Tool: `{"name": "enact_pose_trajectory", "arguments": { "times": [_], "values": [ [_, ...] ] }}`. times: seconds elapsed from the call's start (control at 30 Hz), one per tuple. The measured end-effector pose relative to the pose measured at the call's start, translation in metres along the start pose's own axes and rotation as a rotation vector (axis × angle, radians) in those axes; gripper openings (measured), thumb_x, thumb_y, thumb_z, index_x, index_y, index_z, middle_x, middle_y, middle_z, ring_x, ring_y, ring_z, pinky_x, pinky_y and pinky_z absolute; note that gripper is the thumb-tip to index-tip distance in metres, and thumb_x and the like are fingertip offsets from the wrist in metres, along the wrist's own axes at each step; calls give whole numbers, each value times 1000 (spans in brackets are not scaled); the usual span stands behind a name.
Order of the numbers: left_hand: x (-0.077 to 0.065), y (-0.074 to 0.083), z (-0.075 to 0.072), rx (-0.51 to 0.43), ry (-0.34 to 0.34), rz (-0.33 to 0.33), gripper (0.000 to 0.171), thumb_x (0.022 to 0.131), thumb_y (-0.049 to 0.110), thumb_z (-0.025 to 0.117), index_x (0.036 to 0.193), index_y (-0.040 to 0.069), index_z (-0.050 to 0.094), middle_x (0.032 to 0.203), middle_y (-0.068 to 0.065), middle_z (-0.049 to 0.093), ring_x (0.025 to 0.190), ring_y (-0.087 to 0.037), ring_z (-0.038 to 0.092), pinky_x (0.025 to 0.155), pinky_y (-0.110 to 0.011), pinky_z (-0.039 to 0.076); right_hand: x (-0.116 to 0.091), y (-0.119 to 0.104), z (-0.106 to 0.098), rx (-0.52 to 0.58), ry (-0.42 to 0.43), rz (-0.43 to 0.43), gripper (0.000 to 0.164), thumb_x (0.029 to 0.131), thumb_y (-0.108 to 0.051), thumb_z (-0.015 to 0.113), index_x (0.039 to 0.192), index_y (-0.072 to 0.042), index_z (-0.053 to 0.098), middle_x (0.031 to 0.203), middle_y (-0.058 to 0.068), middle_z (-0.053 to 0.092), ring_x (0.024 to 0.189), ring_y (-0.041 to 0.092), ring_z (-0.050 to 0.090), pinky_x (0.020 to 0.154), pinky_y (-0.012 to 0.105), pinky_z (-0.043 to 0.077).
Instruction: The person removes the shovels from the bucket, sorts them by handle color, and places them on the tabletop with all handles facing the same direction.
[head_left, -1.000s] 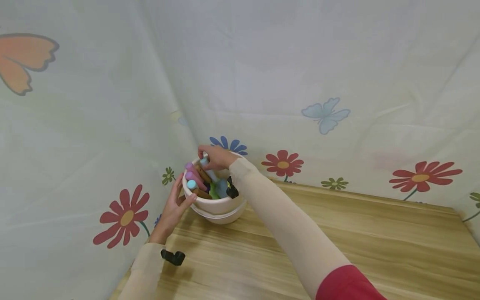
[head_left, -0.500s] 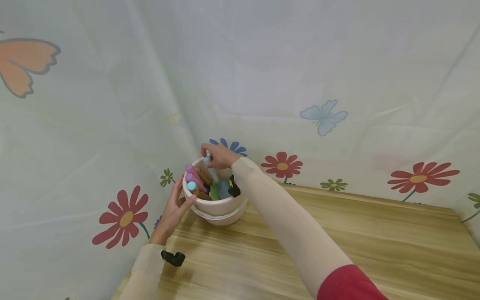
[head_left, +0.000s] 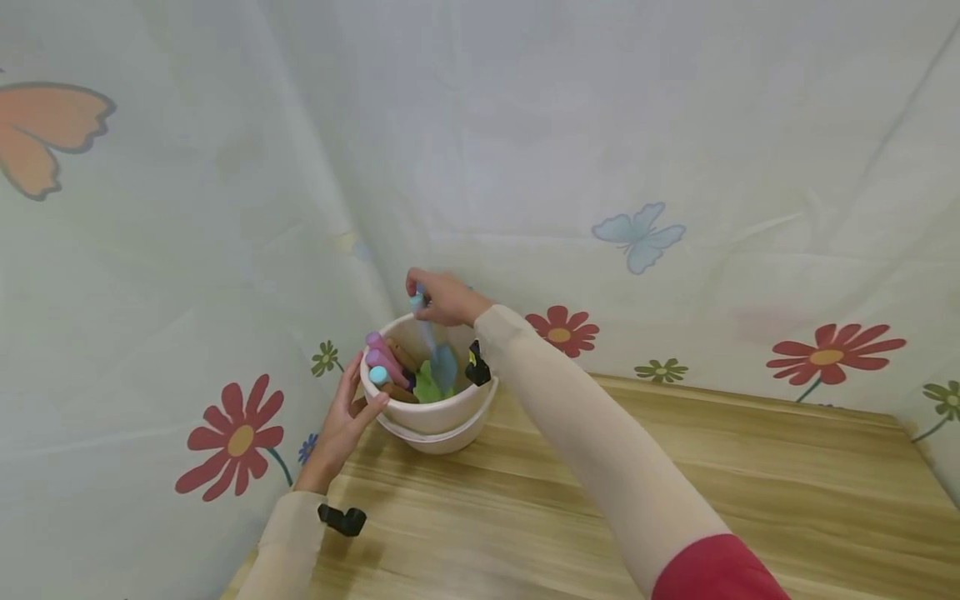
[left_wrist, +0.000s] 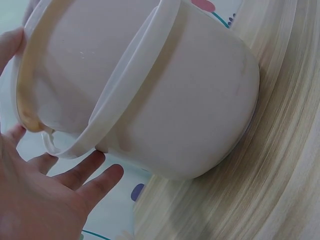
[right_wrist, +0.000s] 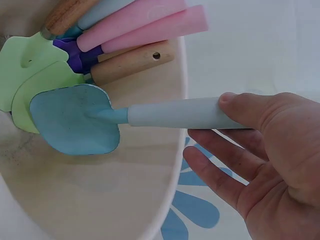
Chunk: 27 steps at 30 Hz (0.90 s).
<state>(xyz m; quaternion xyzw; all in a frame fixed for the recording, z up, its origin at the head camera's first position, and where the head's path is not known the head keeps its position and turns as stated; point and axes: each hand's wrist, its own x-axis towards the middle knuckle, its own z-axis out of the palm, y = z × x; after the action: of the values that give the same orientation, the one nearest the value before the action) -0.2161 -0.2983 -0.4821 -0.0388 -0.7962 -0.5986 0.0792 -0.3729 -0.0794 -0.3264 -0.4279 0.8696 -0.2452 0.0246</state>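
Your right hand [right_wrist: 282,142] pinches one blue shovel [right_wrist: 75,120] by its handle; your left hand [head_left: 341,427], fingers spread, touches one off-white bucket [head_left: 423,418]. Between them: two pink handles [right_wrist: 135,22].

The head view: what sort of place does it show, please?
Perhaps a children's play corner, but I cannot be certain. Flower-and-butterfly sheeting borders a wood-grain surface, where a white bucket holds colourful shovels.

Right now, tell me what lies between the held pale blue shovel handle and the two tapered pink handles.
Mainly a light brown wooden handle with a hole, then cream bucket wall; the right wrist view shows both.
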Motion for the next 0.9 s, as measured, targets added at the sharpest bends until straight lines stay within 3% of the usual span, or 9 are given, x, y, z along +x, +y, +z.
{"name": "enact_pose_trajectory", "arguments": {
  "times": [0.23, 0.57, 0.9],
  "values": [
    [-1, 2, 0, 15, 5, 4, 83, 101, 31, 65, 165, 39, 12, 172, 1, 9, 149, -45, 28, 114, -66, 31, -6, -2, -10, 90, 51, -30, 32, 97, -8, 70, 122, -6, 51, 122, 14, 67, 110, 26, 67, 87, 33, 55],
    [0, -1, -2, 27, 10, -17, 83, 101, 34, 66, 164, 41, 12, 172, -1, 10, 149, -45, 30, 114, -66, 31, -19, -9, -24, 209, 141, -79, 31, 100, -8, 66, 125, -6, 49, 119, 15, 70, 100, 26, 70, 82, 30, 59],
    [0, -3, -5, 26, 6, 33, 83, 103, 27, 64, 165, 37, 10, 172, -2, 7, 153, -40, 19, 116, -64, 30, -30, -10, -34, 232, 314, -124, 31, 99, -18, 71, 124, -14, 52, 113, 10, 72, 89, 17, 72, 79, 28, 59]
  ]
}}
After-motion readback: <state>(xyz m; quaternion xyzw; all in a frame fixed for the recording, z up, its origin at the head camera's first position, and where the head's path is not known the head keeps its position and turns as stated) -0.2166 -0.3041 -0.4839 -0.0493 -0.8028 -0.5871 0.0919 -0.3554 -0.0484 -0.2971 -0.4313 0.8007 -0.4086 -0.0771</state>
